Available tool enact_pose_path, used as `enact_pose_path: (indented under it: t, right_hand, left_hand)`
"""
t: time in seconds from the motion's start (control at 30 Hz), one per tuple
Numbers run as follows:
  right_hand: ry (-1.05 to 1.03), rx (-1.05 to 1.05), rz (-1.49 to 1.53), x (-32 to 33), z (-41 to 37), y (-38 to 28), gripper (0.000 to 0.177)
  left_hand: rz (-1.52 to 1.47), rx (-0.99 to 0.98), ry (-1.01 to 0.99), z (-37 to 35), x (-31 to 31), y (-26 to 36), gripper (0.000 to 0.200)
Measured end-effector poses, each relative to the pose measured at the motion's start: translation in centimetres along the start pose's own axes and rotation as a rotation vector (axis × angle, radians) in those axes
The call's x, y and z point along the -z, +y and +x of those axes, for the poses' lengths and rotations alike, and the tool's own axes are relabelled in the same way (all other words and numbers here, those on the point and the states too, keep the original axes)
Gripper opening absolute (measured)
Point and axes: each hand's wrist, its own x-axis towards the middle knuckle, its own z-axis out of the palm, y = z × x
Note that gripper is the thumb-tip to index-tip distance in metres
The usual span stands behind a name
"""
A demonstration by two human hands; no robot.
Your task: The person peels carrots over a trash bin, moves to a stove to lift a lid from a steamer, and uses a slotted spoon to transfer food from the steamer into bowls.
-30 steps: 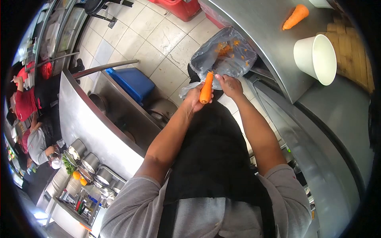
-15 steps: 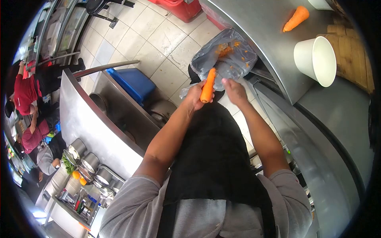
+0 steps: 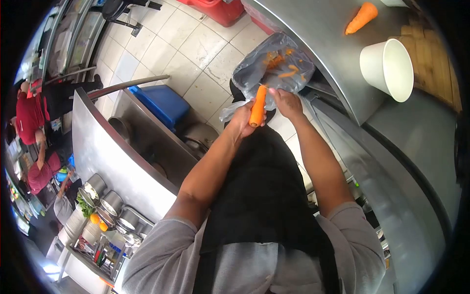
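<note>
An orange carrot (image 3: 258, 108) points up and away, its blunt end nearest me. My left hand (image 3: 242, 119) is wrapped round its lower part. Close to the carrot's far tip is my right hand (image 3: 288, 102), with fingers curled together; whatever it holds is too small to make out. Just beyond both hands lies a bin lined with a grey plastic bag (image 3: 249, 71), with orange peelings (image 3: 275, 61) inside. Another carrot (image 3: 362, 18) rests on the steel counter (image 3: 323, 29) at the upper right, near a white tub (image 3: 387, 69).
A brown slatted board (image 3: 431, 63) is at the right. On the left stand a steel counter (image 3: 110, 152), a blue bin (image 3: 164, 105), and metal pots (image 3: 112, 201). A red container (image 3: 220, 10) is at the top. People in red shirts (image 3: 30, 115) are at the far left.
My right hand has moved left, closer to the carrot's tip. A long orange strip now shows among the peelings in the bag. The view has shifted slightly.
</note>
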Motion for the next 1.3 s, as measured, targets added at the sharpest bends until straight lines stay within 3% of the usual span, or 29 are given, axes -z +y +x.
enact_pose_path:
  t: [0.2, 0.27, 0.37, 0.6, 0.73, 0.77, 0.8, 0.87, 0.97, 1.1, 1.23, 1.3]
  right_hand:
    - [0.024, -0.054, 0.0, -0.7, -0.5, -1.2, 0.065]
    - [0.086, -0.086, 0.044, -0.8, -2.1, -1.3, 0.064]
    - [0.05, -0.018, 0.007, -0.2, -3.0, -1.5, 0.064]
    - [0.088, -0.112, -0.075, 0.7, 0.6, 0.7, 0.067]
    - [0.014, 0.06, 0.059, 0.8, -4.2, -3.3, 0.061]
    - [0.003, 0.191, 0.118, 0.7, -6.0, -4.1, 0.057]
    - [0.015, 0.258, 0.039, 0.4, -7.4, -4.7, 0.042]
    - [0.081, 0.334, 0.111, 0.9, -9.3, -6.1, 0.042]
    - [0.099, 0.386, 0.086, 0.7, -8.7, -5.5, 0.042]
    - [-0.031, 0.147, -0.028, 1.0, -4.9, -3.7, 0.059]
    - [0.071, 0.039, -0.078, -0.1, 1.2, 0.4, 0.063]
    - [0.088, -0.044, -0.114, -0.4, 1.5, 1.5, 0.064]
  left_hand:
    - [-0.027, -0.036, 0.098, 0.6, 0.8, 1.4, 0.04]
    - [0.068, 0.044, -0.013, 0.4, 1.1, 2.3, 0.038]
    - [0.106, 0.063, -0.001, -0.5, 0.4, 2.3, 0.038]
    - [0.125, 0.085, -0.059, -2.3, -0.7, 1.5, 0.035]
    - [-0.056, 0.027, -0.062, -0.5, 1.2, 1.4, 0.036]
    - [-0.108, 0.014, -0.046, 0.0, 1.3, 1.5, 0.038]
    - [-0.113, 0.014, -0.048, 0.0, 0.9, 1.5, 0.038]
    - [-0.141, -0.121, -0.006, -0.3, -0.1, 1.7, 0.038]
    - [-0.216, -0.086, -0.045, -0.5, 0.0, 1.5, 0.04]
    - [-0.173, -0.029, -0.153, -1.8, 0.4, 0.9, 0.042]
    - [-0.165, 0.012, -0.183, -2.0, 1.0, -0.3, 0.042]
    - [-0.214, 0.023, -0.303, -2.1, 1.2, -0.4, 0.042]
